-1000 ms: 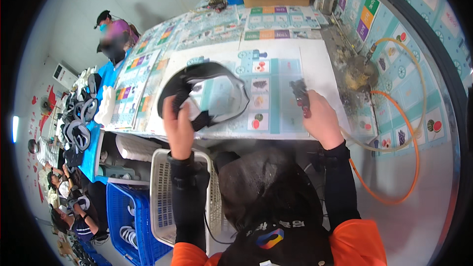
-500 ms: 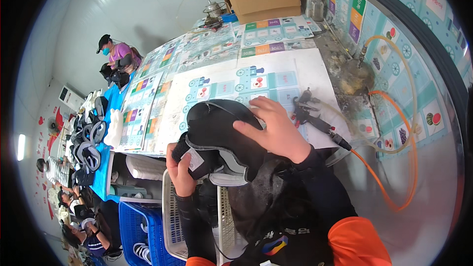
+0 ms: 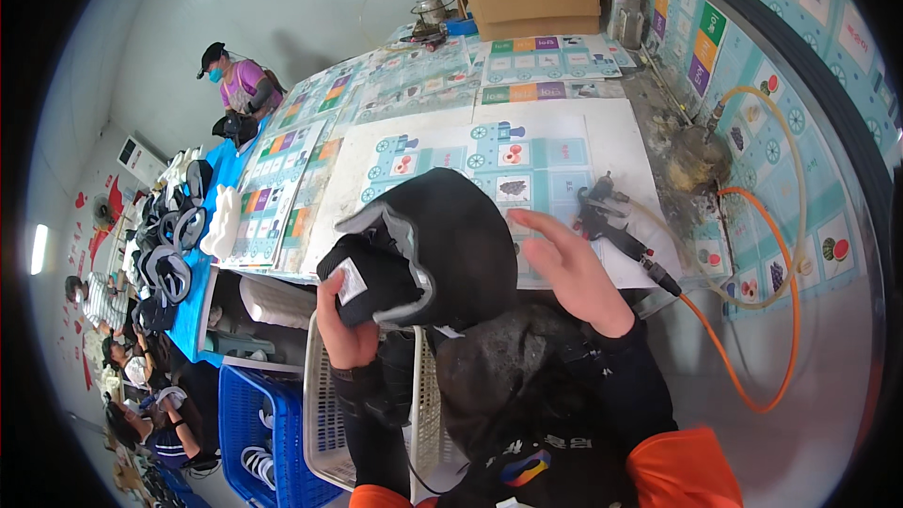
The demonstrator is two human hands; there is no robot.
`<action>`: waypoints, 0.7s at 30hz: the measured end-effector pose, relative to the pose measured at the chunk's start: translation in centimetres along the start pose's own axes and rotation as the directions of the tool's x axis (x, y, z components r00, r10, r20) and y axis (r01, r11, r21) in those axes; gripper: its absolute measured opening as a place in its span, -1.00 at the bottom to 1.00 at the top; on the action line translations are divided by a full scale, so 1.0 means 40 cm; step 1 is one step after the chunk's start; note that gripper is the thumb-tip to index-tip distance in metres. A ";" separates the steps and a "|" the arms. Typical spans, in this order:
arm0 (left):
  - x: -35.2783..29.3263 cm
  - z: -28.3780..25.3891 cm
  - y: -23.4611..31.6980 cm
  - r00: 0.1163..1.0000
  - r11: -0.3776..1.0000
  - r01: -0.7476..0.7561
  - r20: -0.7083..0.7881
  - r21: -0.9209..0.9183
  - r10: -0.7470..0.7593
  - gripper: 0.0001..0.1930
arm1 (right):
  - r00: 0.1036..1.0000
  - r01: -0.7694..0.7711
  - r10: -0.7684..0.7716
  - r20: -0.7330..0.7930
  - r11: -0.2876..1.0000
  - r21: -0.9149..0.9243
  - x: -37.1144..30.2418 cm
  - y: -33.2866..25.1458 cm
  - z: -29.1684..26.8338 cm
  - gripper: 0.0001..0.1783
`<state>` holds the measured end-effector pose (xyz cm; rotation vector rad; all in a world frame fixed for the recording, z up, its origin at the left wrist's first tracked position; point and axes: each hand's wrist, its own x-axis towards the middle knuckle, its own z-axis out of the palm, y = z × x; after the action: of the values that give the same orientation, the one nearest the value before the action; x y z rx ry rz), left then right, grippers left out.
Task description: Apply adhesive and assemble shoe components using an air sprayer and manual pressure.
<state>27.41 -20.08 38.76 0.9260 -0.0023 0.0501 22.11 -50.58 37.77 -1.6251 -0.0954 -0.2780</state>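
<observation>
My left hand (image 3: 349, 327) is closed around the lower left end of a black, rounded, hollow fabric piece with grey edging (image 3: 461, 245); its exact kind is unclear. The thumb lies beside a white label (image 3: 351, 280) on it. The piece is held up in front of me at the near edge of the table, its opening facing left. Just off its right side, my right hand (image 3: 585, 273) is open, fingers stretched out. To the right of that hand, a dark spray gun (image 3: 609, 221) with an orange hose lies on the table.
Printed sheets (image 3: 404, 169) cover the table. A cardboard box (image 3: 531, 2) of black pieces stands at the back. Below on the left are a white basket (image 3: 318, 414) and a blue basket (image 3: 235, 442). Several people work beyond a blue table (image 3: 193, 315) holding black-and-grey pieces.
The black fabric piece has been turned, its opening swinging from facing down toward me to facing left. My right hand has come off it and moved right. The left hand keeps its hold.
</observation>
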 end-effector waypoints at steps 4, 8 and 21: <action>0.072 0.018 0.073 0.973 0.973 0.229 0.005 -0.017 -0.229 -0.75 | 0.952 0.074 -0.266 -0.150 0.676 -0.733 0.029 0.075 -0.087 -0.36; 0.211 0.070 0.041 0.967 0.973 0.215 0.119 0.084 -0.224 -0.83 | 0.991 -0.117 -0.005 -0.135 0.469 -0.876 0.068 0.229 -0.197 -0.45; 0.498 0.090 -0.169 0.960 0.876 0.241 0.032 0.418 -0.279 -0.74 | 0.986 -0.163 0.007 -0.166 0.210 -0.964 0.072 0.274 -0.245 -0.62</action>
<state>47.68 -26.17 35.98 1.3443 0.0506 -0.2530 26.20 -61.45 28.32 -2.9273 0.3784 -0.3896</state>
